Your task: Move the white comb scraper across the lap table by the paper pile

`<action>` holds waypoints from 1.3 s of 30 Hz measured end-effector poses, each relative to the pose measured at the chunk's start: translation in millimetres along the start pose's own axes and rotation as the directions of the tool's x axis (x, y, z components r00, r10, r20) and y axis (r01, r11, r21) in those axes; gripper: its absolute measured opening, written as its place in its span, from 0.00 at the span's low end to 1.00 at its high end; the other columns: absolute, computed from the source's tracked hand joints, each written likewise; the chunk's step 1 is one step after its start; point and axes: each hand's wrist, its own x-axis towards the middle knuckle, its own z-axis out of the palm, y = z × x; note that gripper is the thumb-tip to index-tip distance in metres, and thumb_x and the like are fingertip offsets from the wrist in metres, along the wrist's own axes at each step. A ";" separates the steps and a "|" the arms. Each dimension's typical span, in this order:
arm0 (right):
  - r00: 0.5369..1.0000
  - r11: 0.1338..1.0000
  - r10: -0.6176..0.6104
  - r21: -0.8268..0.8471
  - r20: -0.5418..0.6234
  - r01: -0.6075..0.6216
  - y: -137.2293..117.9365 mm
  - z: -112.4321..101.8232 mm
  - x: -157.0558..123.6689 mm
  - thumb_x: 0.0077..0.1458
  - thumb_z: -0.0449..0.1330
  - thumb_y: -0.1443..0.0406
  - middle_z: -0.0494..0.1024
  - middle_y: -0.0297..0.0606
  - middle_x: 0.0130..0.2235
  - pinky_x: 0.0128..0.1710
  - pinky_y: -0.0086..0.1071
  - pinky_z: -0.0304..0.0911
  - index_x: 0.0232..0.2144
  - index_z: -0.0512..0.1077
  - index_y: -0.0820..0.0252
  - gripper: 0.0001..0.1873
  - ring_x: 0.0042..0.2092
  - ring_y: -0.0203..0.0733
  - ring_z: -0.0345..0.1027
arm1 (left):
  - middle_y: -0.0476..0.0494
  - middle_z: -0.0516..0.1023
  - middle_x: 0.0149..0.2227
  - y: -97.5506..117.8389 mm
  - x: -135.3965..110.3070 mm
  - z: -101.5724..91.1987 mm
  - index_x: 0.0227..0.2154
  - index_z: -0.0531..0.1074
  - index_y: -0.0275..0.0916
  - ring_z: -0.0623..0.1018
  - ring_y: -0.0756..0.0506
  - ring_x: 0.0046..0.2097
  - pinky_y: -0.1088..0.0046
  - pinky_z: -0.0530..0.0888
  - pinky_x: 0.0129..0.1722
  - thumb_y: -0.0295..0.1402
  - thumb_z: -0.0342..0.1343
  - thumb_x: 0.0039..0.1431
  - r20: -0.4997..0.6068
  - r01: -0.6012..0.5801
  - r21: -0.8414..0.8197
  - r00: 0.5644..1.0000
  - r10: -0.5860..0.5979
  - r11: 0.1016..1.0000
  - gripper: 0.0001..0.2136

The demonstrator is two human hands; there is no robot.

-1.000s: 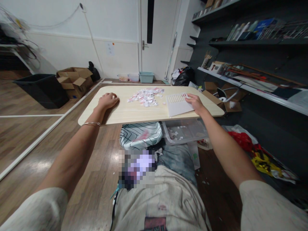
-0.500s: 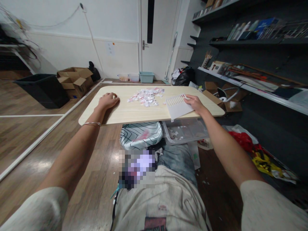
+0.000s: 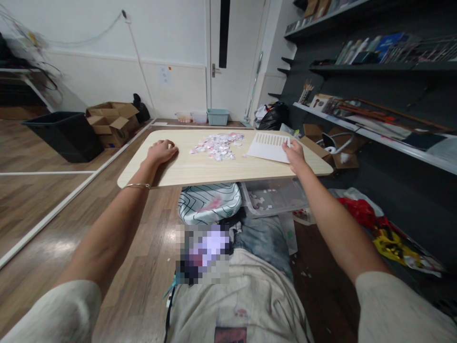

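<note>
A low light-wood table [image 3: 200,169] stands in front of me. A pile of small pink and white paper pieces [image 3: 217,143] lies at its middle. A white slotted plastic scraper [image 3: 268,144] lies flat on the right part of the table. My right hand [image 3: 295,153] grips the scraper's right edge. My left hand [image 3: 162,150] rests on the table's left part with its fingers curled under, holding nothing that I can see.
Under the table are a clear plastic bin [image 3: 273,195] with paper pieces and a striped cushion [image 3: 209,202]. Cardboard boxes [image 3: 112,121] and a black bin [image 3: 64,133] stand at the left. Dark shelves [image 3: 374,119] line the right wall. Red and yellow items [image 3: 382,228] lie on the floor.
My right hand has slid the scraper away from the table's near edge toward the far right and turned it. The left hand has stayed in place.
</note>
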 end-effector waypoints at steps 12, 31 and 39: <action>0.993 0.999 -0.004 0.037 0.118 0.000 2.1 -2.1 -1.5 0.41 0.80 0.48 0.80 0.31 0.34 0.38 0.37 0.69 0.39 0.73 0.49 0.29 0.37 0.45 0.73 | 0.22 0.80 0.75 -5.8 7.0 5.6 0.70 0.85 0.39 0.78 0.20 0.76 0.40 0.75 0.77 0.48 0.53 0.75 -0.011 -0.017 0.025 1.000 0.017 1.000 0.31; 0.985 0.995 0.065 0.066 0.160 -0.076 -8.0 -2.8 -11.5 0.41 0.76 0.56 0.81 0.31 0.33 0.37 0.34 0.67 0.37 0.76 0.51 0.20 0.36 0.44 0.74 | 0.23 0.80 0.76 -9.4 10.0 8.3 0.70 0.85 0.40 0.78 0.21 0.76 0.40 0.74 0.77 0.48 0.54 0.76 -0.011 -0.024 0.018 1.000 0.024 1.000 0.30; 0.988 0.993 0.067 0.092 0.138 -0.080 -11.4 -0.9 -12.4 0.41 0.77 0.57 0.81 0.31 0.33 0.37 0.34 0.69 0.36 0.75 0.50 0.21 0.36 0.45 0.74 | 0.22 0.79 0.75 -8.9 9.0 6.9 0.70 0.84 0.38 0.78 0.21 0.76 0.43 0.75 0.77 0.48 0.54 0.75 -0.008 -0.022 0.022 1.000 0.022 1.000 0.30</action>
